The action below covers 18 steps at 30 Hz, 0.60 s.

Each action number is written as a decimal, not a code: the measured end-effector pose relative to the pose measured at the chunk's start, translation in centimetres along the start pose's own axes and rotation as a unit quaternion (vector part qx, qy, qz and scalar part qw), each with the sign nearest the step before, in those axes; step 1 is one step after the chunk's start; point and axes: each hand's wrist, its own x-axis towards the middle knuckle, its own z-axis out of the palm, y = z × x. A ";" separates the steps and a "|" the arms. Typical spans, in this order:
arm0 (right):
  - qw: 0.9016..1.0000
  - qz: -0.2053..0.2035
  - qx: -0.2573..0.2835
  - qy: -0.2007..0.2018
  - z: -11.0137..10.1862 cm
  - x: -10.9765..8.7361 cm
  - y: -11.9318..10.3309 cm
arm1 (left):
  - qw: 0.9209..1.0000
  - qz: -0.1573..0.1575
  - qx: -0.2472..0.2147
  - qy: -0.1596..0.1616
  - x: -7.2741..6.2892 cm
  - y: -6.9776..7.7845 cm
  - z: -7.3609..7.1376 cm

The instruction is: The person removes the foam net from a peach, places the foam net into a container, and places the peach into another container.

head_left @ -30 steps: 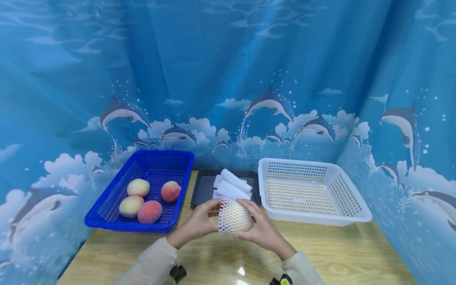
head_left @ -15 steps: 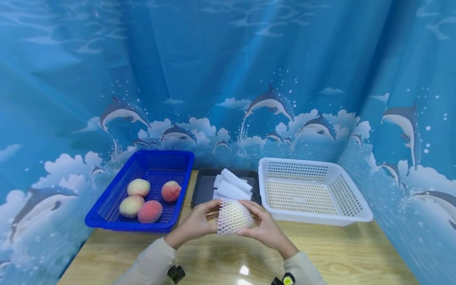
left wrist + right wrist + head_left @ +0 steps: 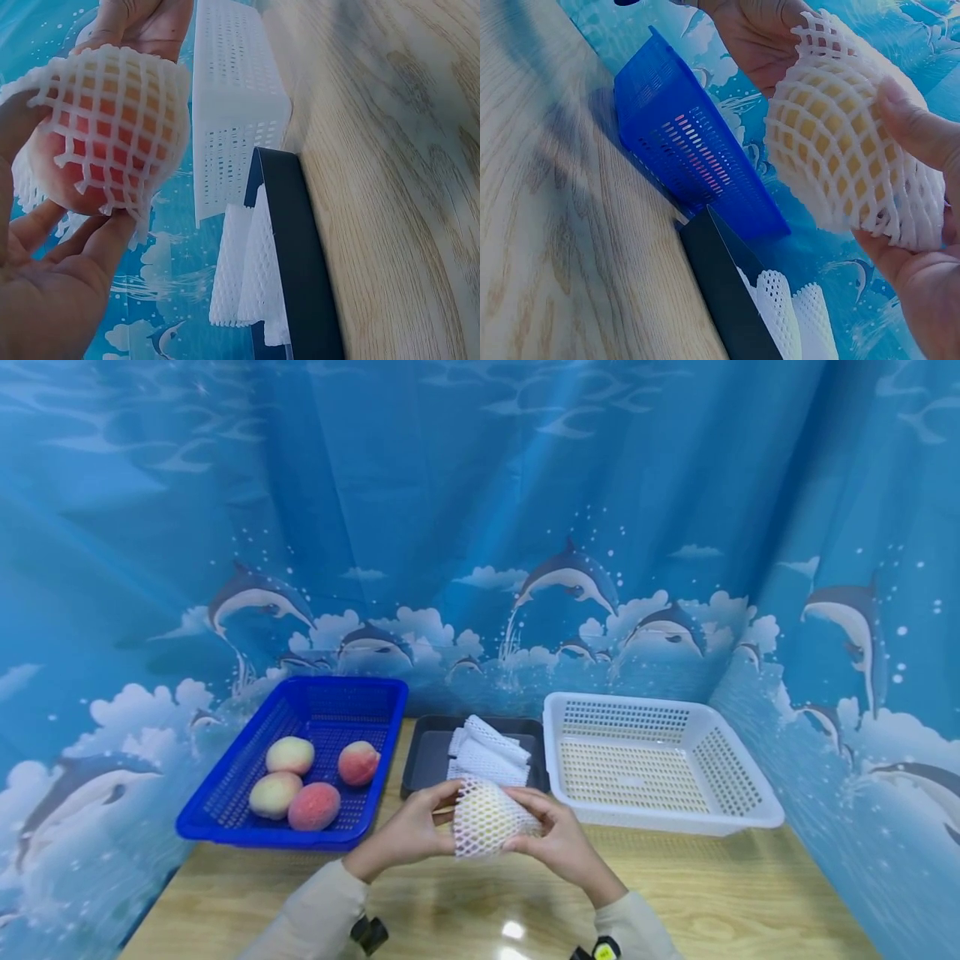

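Between both hands, above the table, is a peach inside a white foam net sleeve. In the left wrist view the net spreads over most of the fruit, and a patch of pink skin shows bare at its left end. My left hand grips the peach's left side, thumb and fingers curled round the net's edge. On the other side my right hand pinches the netted end, its thumb pressing the mesh. In the right wrist view yellowish skin shows through the mesh.
A blue basket at left holds several peaches. Behind the hands, folded white foam nets lie on a dark tray. To the right stands a white basket. All rest on a wooden table before a dolphin-print curtain.
The foam net bulges and shifts rightward: its loose end now reaches further toward my right hand. Both hands keep their hold, with the left slightly further left.
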 end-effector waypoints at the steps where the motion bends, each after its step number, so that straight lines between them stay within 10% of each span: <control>1: 1.000 0.000 -0.001 0.003 0.0 0.0 0.0 | 1.000 0.001 0.002 -0.001 0.0 0.0 0.0; 18: 0.999 0.006 0.038 0.017 -0.2 -0.2 0.3 | 1.000 0.008 0.018 -0.005 -0.4 -0.2 0.0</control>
